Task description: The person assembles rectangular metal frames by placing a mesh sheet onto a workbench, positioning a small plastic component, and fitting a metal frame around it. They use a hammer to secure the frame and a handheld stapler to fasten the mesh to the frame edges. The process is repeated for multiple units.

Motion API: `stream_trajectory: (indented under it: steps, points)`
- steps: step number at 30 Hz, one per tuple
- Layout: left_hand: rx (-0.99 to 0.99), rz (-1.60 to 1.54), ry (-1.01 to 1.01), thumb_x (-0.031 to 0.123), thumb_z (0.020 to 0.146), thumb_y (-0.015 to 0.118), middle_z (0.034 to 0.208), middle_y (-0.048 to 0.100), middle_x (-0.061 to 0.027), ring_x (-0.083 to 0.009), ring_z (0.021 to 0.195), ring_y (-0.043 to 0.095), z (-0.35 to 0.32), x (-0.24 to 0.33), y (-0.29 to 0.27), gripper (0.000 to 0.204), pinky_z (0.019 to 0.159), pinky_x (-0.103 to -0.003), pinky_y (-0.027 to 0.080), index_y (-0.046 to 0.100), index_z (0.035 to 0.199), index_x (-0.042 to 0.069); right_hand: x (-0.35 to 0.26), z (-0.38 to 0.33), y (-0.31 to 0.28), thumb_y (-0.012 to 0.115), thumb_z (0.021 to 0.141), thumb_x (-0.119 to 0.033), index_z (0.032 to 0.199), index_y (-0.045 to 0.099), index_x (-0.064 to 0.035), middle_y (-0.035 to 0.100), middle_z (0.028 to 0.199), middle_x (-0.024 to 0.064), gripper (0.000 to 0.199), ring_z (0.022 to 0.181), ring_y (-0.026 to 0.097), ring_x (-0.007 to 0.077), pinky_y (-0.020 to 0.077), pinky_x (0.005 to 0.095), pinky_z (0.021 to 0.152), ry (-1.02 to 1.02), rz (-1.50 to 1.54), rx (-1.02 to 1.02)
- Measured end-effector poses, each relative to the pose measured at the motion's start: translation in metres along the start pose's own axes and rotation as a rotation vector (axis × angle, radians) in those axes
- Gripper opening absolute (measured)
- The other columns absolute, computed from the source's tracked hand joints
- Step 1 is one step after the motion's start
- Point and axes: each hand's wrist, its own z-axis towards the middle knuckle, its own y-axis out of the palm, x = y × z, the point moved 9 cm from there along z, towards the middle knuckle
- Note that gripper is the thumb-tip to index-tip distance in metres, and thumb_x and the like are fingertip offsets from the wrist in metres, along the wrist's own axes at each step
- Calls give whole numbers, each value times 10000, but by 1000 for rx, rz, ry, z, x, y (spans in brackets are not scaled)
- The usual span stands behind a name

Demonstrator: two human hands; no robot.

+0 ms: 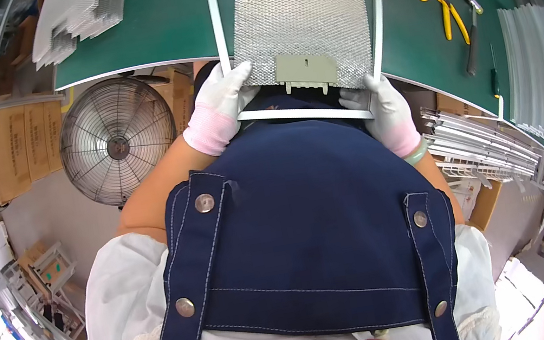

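Head view looks straight down a navy denim apron with white stitching and round metal snaps, worn over a white shirt, to the near edge of a green-topped bench (169, 15). Both hands wear white knit gloves, the left with a pink cuff. A rectangular panel of silvery expanded-metal mesh (300, 9) lies on the bench and overhangs its near edge toward the person; its surface is finely dimpled and dull-bright. A grey plastic latch plate (306, 68) sits at the middle of its near end. A thin white metal frame (305, 111) runs up both long sides and across the near end. The left hand (222, 103) has its grip closed on the frame's near left corner, fingers curled over mesh and rail; the right hand (387, 112) clamps the near right corner the same way. Farther right on the bench lie yellow-handled pliers (445, 4) and a hammer (473, 31). A round wire-caged fan (116, 141) stands on the floor to the left.
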Motion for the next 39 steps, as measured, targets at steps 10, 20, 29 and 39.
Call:
stream_trajectory:
  steps: [10, 20, 29, 39]
  points:
    - [71, 55, -54, 143, 987, 498, 1227, 568, -103, -214, 1118, 586, 0, 1, 13, 346, 1077, -502, 427, 461, 1301, 4, -2, -5, 8, 559, 958, -133, 1144, 522, -8, 606, 1111, 135, 228, 1038, 620, 302, 500, 493, 980, 41, 392, 223]
    - [-72, 303, 124, 180, 984, 557, 1116, 633, -105, -180, 1041, 618, -1, 6, 3, 299, 933, -330, 500, 556, 1214, -12, 11, 6, -13, 561, 980, -152, 1177, 542, 8, 623, 1102, 137, 254, 1069, 615, 268, 487, 452, 1002, 13, 128, 35]
    - [0, 138, -17, 221, 1003, 584, 1112, 648, -75, -133, 1035, 602, -11, 1, 8, 325, 935, -289, 487, 568, 1185, -47, 12, -11, 11, 597, 981, -153, 1111, 618, 6, 648, 1103, 138, 206, 1008, 655, 260, 573, 424, 851, 237, 158, 73]
    - [-174, 387, -187, 264, 977, 628, 1069, 684, -119, -164, 947, 674, -3, -6, 26, 359, 849, -308, 562, 620, 1158, -46, 18, -4, 2, 573, 982, -119, 1108, 622, 16, 644, 1038, 115, 191, 896, 640, 240, 582, 338, 682, 267, 290, 63]
